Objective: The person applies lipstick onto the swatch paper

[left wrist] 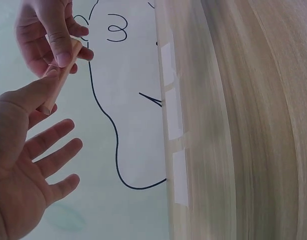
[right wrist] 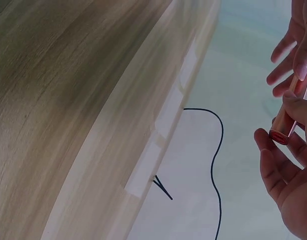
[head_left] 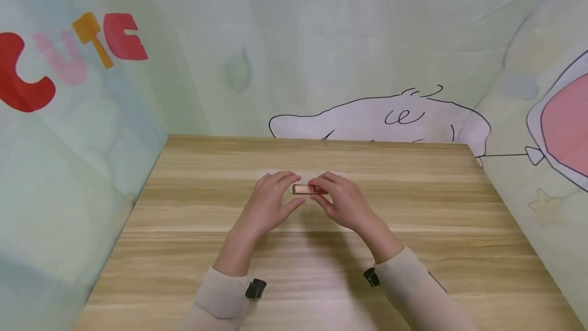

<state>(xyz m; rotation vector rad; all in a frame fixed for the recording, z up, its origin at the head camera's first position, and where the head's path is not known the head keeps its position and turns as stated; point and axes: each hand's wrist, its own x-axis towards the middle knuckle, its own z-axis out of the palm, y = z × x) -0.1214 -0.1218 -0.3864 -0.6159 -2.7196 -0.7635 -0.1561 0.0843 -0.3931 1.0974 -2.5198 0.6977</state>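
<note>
A small copper-coloured tube with a shiny rectangular outline (head_left: 303,189), perhaps a lipstick, is held above the table between both hands. My right hand (head_left: 344,201) pinches its right part between thumb and fingers. In the right wrist view, the tube's end (right wrist: 279,137) is reddish. My left hand (head_left: 271,201) surrounds the left end with thumb and index finger apart, and a narrow gap shows on either side in the head view. In the left wrist view, the left thumb (left wrist: 36,90) overlaps the tube (left wrist: 58,85), while the other fingers are spread.
Near the far edge of the wooden table (head_left: 193,203) lies a pale strip with white rectangles (left wrist: 181,177). A printed cloth backdrop (head_left: 193,65) with a cartoon outline rises behind the table and along its sides.
</note>
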